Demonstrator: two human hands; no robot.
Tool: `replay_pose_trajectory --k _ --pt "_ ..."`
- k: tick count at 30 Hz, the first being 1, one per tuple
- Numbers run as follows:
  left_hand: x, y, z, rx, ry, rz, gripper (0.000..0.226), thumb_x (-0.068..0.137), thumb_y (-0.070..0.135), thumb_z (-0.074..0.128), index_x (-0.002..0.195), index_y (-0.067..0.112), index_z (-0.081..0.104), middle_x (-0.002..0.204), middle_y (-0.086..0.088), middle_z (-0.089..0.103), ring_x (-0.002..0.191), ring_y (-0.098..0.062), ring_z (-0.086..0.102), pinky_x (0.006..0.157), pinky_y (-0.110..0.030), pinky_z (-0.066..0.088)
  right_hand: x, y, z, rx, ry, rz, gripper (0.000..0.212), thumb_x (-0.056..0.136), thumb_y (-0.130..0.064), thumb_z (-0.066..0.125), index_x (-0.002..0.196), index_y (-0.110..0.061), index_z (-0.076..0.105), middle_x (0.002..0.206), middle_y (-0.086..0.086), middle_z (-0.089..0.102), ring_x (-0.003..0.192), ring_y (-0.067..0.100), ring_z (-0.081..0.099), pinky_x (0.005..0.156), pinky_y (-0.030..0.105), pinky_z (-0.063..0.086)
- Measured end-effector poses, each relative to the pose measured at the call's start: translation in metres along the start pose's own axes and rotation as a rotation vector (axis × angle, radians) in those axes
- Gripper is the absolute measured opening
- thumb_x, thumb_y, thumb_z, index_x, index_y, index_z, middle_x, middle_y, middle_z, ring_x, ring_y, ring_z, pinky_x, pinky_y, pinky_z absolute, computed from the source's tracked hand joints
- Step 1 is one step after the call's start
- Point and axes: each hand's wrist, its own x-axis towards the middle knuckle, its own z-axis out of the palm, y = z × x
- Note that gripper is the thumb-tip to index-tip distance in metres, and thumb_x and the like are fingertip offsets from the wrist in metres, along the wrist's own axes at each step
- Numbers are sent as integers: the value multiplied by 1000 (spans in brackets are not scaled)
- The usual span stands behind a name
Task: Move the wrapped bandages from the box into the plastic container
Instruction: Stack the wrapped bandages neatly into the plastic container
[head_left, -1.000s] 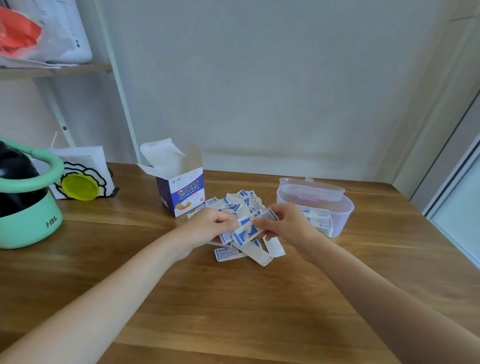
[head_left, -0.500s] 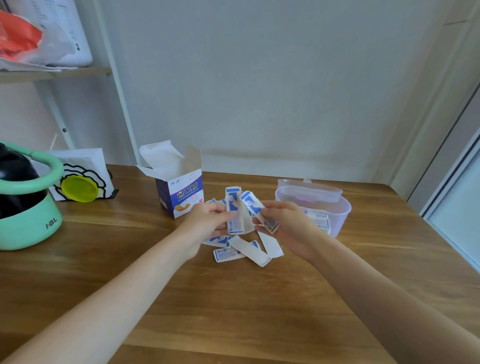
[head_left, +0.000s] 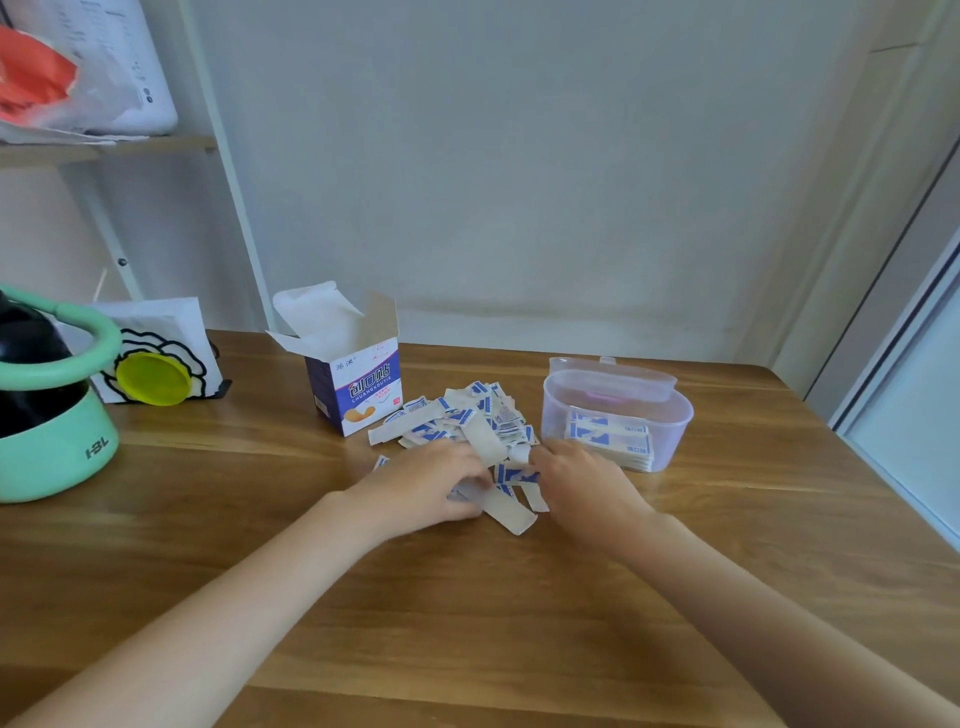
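1. my left hand (head_left: 426, 486) and right hand (head_left: 576, 480) are both down on the near edge of the loose pile of wrapped bandages (head_left: 467, 421) on the table (head_left: 467, 623). each has its fingers curled over a few strips, but the view blurs there and i cannot tell whether either hand really grips anything.
2. the box (head_left: 358, 382) stands open behind the pile, flaps up. a small stack of bandages already lies inside the plastic container (head_left: 618, 415), just right of the pile, so most of the job is left, i judge.
3. what could go wrong: the wrappers look thin and slick, so a bunch gathered unevenly may fan out and drop strips on the way over.
4. a few strips lie apart near my wrists, easy to sweep toward me with a forearm.
5. the container looks light; a knock from my right hand against its near wall could slide or tip it.
6. its lid (head_left: 613, 376) seems to sit at the far rim, so the mouth looks free from my side.
7. around: a green pot (head_left: 52, 452) and a paper holder with a yellow disc (head_left: 153, 376) sit far left, well apart, and a shelf (head_left: 104, 145) with bags hangs above them. none of it blocks the short path.
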Motion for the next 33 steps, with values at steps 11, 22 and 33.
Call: replay_pose_trajectory --k 11,22,33 --pt "-7 7 -5 216 11 84 42 89 49 50 121 22 57 116 6 60 106 -12 55 75 -26 44 -1 10 -4 451 -4 174 31 90 1 39 117 -9 50 119 9 61 102 24 58 72 24 45" --pt "1 28 -7 544 55 161 45 94 20 48 135 13 30 99 -8 63 85 -24 62 59 -28 38 0 2 -11 589 -54 276 33 89 1 42 119 -9 52 119 7 60 103 20 57 78 24 47" --pt "3 9 -8 76 -47 -36 33 89 17 58 121 22 57 119 3 59 103 -12 56 74 -17 43 1 -8 -21 928 -154 395 28 91 -3 49 118 -11 53 115 9 64 96 20 63 84 34 53"
